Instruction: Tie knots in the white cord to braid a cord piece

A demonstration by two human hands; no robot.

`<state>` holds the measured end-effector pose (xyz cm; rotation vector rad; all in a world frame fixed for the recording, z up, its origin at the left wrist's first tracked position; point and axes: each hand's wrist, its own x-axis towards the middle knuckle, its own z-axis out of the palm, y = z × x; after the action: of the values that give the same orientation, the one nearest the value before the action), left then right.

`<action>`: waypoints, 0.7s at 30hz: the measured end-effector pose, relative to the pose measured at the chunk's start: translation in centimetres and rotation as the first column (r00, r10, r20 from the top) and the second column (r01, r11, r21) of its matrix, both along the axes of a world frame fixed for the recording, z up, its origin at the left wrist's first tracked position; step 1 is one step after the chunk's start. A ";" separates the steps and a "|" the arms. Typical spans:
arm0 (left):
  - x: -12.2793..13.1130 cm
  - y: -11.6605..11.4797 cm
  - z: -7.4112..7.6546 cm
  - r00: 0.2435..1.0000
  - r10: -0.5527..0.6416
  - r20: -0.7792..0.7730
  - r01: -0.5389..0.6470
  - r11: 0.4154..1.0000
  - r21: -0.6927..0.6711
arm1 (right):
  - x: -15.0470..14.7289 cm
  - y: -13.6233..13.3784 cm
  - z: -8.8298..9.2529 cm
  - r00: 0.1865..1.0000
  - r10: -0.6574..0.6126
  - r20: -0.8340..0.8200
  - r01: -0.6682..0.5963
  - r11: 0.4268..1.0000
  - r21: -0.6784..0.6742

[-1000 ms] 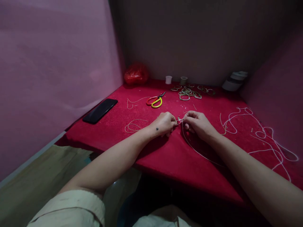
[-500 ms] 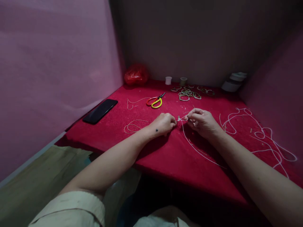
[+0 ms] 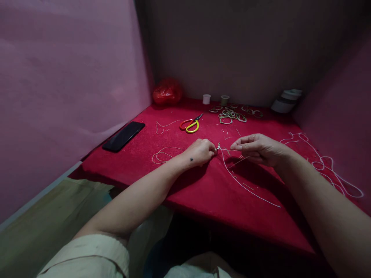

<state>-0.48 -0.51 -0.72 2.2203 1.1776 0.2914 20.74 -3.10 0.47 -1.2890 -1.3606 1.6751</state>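
Observation:
My left hand (image 3: 203, 151) rests on the red cloth, its fingers closed in a pinch on cord just left of a small knot (image 3: 219, 147). To the right of the knot, my right hand (image 3: 255, 148) pinches a thin white cord (image 3: 226, 150) between thumb and fingers, holding it stretched out from the knot. Another white strand (image 3: 243, 187) runs from the knot in a curve toward the table's front. A short length of cord pokes out below my right fingers. What lies inside the left fingertips is hidden.
Scissors (image 3: 191, 125) with red and yellow handles lie beyond my left hand, a black phone (image 3: 124, 136) further left. Behind are several cord loops (image 3: 226, 120), two spools (image 3: 206, 99), a red plastic bag (image 3: 167, 92) and a white container (image 3: 286, 101). Loose cord (image 3: 324, 158) lies right.
My right hand has moved right, away from the knot, drawing the white cord out straighter. My left hand has stayed in place.

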 end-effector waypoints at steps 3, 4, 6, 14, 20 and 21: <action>0.0 -0.3 0.4 1.000 0.015 -0.001 -0.015 1.000 -0.008 | 0.2 0.0 0.4 0.987 0.023 0.157 -0.026 1.000 0.016; 0.0 -0.3 0.5 1.000 0.006 0.000 -0.006 1.000 -0.007 | 0.2 0.1 0.4 0.978 0.042 0.204 -0.045 0.999 0.013; 0.0 -0.2 0.5 1.000 -0.016 0.008 0.016 1.000 0.005 | 0.1 0.1 0.3 0.957 0.087 0.275 -0.090 0.996 -0.002; 0.3 0.4 -0.2 0.998 -0.024 -0.060 0.036 0.979 0.201 | -0.2 0.4 -0.8 0.956 0.119 0.268 -0.135 0.990 0.042; 0.5 0.2 -0.3 0.997 0.005 -0.075 0.012 0.975 0.222 | -1.6 0.2 -1.8 0.999 -0.005 -0.040 0.015 0.967 0.253; 0.5 0.3 -0.3 0.997 0.005 -0.075 0.012 0.975 0.220 | -1.9 0.2 -2.0 0.997 0.006 -0.083 0.016 0.966 0.259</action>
<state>0.03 -0.25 -1.04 2.4439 1.2320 0.3555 18.85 -2.91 -1.50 -1.0599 -1.4696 1.4718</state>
